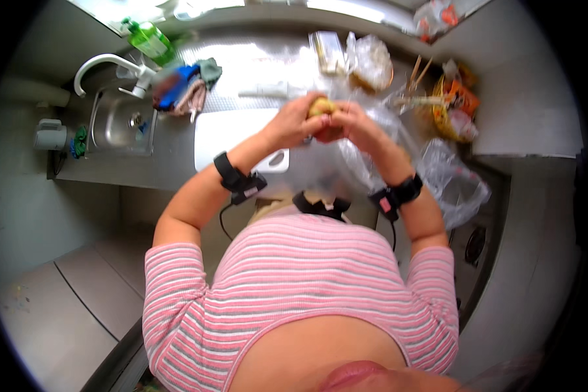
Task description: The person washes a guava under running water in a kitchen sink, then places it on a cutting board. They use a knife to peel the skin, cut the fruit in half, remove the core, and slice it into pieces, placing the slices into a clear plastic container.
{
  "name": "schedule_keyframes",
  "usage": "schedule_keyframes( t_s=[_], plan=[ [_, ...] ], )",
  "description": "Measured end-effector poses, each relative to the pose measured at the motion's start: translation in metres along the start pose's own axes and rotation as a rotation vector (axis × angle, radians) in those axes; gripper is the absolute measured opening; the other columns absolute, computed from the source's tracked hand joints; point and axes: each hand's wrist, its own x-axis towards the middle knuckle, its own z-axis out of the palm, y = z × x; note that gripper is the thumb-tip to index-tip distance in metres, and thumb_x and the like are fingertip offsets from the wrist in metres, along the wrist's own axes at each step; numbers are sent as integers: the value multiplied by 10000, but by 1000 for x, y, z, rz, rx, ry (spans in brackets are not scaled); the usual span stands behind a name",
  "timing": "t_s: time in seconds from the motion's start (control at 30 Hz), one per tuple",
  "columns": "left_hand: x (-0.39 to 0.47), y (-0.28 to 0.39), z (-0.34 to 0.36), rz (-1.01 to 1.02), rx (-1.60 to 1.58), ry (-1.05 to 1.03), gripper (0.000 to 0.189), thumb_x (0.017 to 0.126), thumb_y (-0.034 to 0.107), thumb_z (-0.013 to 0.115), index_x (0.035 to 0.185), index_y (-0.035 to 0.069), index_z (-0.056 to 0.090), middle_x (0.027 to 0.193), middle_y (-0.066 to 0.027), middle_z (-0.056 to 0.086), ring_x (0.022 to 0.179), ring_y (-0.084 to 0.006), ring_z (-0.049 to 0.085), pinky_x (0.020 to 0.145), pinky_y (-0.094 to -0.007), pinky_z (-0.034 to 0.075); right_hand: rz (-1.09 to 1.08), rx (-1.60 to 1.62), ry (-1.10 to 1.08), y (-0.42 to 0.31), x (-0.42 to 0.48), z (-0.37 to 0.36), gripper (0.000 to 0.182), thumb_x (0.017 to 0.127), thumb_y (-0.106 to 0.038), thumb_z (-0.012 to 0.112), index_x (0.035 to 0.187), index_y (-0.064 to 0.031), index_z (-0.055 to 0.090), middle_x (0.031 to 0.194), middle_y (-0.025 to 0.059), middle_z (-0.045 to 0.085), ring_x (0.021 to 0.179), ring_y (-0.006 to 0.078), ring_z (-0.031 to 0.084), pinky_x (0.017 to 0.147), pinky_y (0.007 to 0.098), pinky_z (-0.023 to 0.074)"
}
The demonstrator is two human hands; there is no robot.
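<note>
My left hand (294, 117) and my right hand (356, 123) meet over the counter, fingers curled around a yellowish-brown, roundish food item (322, 106). Something reddish (329, 134) shows just under the fingers; blur and the hands keep me from telling whether it is part of the same item. Below and left of the hands lies a white cutting board (225, 132) with an oval handle hole. A clear plastic bag (357, 159) spreads on the counter beneath my right forearm.
A steel sink (112, 125) with a white faucet (108, 59) sits left. Behind are cloths (188, 88), a green pump bottle (149, 41), a clear container (327, 51) and a bagged item (372, 61). A yellow basket (443, 115) and another plastic bag (453, 179) stand right.
</note>
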Motion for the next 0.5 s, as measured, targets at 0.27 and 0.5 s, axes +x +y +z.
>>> schedule_keyframes(
  t_s=[0.27,0.5],
  plan=[
    [-10,-11,-19,-287,-488,-157,501,865,361,487,1262,86,354,1171,-85,467,987,-192,512,778,-310,473,139,-107,59,-6,17,10,358,812,-271,513,980,41,554,841,117,598,712,189,615,657,314,536],
    [-31,-39,-41,-207,-403,-149,789,696,342,724,1326,116,307,1270,-103,384,1120,-201,442,839,-328,472,326,-77,-22,3,52,17,513,821,-415,504,1059,38,521,874,145,588,684,212,620,622,306,542]
  ],
)
